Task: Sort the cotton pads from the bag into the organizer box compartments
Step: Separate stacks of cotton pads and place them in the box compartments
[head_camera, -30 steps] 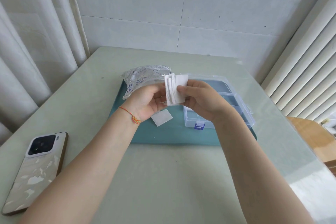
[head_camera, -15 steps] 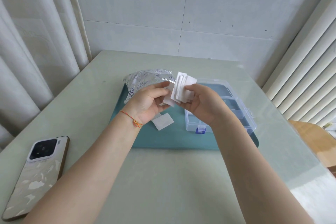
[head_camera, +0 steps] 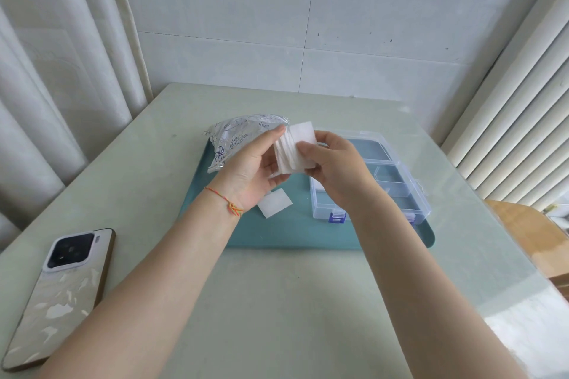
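A phone (head_camera: 58, 292) lies face down on the surface (head_camera: 277, 311), well left of the teal tray (head_camera: 295, 234); curtains (head_camera: 46, 71) hang behind.

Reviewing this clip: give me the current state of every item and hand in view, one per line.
Stack of cotton pads: held up between both hands, above the tray.
Left hand: grips the stack.
Right hand: pinches the stack.
Loose cotton pad: flat on the tray.
Bag: lying crumpled.
Organizer box: lid open.
Tray: on the table.
Phone: face down.

A pale green table (head_camera: 277, 301) carries a teal tray (head_camera: 308, 234) toward its far edge and a phone (head_camera: 58, 295), face down, near its left edge.
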The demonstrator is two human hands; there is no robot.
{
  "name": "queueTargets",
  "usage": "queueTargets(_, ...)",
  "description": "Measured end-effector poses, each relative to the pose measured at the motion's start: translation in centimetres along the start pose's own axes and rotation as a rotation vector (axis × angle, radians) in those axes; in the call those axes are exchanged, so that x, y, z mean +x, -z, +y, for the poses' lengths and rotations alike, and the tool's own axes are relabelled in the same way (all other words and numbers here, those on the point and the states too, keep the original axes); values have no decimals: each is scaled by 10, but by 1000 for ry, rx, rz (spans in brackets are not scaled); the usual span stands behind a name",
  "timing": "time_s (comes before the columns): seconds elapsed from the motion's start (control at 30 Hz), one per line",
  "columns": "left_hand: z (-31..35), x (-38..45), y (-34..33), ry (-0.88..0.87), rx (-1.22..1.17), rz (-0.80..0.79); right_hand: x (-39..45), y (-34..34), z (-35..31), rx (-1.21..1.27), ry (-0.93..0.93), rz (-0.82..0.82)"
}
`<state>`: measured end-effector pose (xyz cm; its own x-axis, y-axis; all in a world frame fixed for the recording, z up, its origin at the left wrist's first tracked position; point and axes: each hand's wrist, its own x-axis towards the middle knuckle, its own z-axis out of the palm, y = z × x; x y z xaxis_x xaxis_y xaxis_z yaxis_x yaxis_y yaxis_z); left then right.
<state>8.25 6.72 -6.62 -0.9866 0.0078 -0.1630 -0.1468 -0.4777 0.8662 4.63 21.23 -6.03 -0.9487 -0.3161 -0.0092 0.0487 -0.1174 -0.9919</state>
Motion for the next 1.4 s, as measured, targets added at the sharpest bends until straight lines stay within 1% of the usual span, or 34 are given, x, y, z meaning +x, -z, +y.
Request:
queueTargets(0.07, -5, -2, -5, 51, -36, -41, -4, -8, 0, -99, -7, -3)
queueTargets(0.1, -7, -3, -8, 67, -84, -47, -7, -13, -2, -241, -7, -9)
queueTargets(0.13, -9, -4, -10, 71, -132, -52, -10, -17, -3, -438, 12, -27)
queueTargets(0.2, -9, -4, -11, 77, -180, -57, -14, -22, -5, -841, 119, -60)
queueTargets(0.23, -9, -3, -9, 86, -200, -57, -16, -21, -7, -977, 190, -60)
queueTargets(0.3, -7, -4, -6, 129, -240, -49, -21, -14, -16, -1090, 283, -84)
queueTargets(0.37, -4, -5, -4, 158, -225, -72, -25, -8, -22, -1144, 329, -195)
queueTargets(0.43, -5, -7, -7, 174, -168, -128, -27, -6, -20, -1208, 350, -295)
queueTargets(0.5, -6, -8, -8, 170, -104, -174, -26, -7, -15, -1237, 347, -332)
queueTargets(0.63, -5, -9, -2, 228, -81, -312, -22, -8, -10, -1154, 333, -302)
queueTargets(0.67, -5, -8, -2, 237, -86, -325, -21, -8, -10, -1140, 331, -297)
queueTargets(0.77, -4, -9, -2, 222, -116, -335, -19, -8, -7, -1125, 324, -309)
queueTargets(0.83, -4, -9, -2, 216, -119, -328, -20, -8, -7, -1065, 356, -319)
queueTargets(0.97, -4, -9, -1, 239, -123, -287, -21, -10, -11, -902, 351, -257)
queueTargets(1.0, -4, -9, -1, 252, -137, -276, -21, -10, -12, -892, 345, -247)
queueTargets(1.07, -6, -8, 0, 261, -128, -267, -21, -9, -12, -905, 339, -280)
queueTargets(1.17, -6, -6, -2, 250, -68, -324, -21, -12, -9, -915, 307, -334)
queueTargets(1.27, -4, -7, 0, 272, -15, -284, -20, -11, -10, -906, 311, -308)
queueTargets(1.33, -3, -6, 2, 302, -32, -268, -18, -5, -11, -893, 316, -294)
queueTargets(1.4, -1, -6, 2, 328, -73, -250, -18, -1, -11, -872, 312, -315)
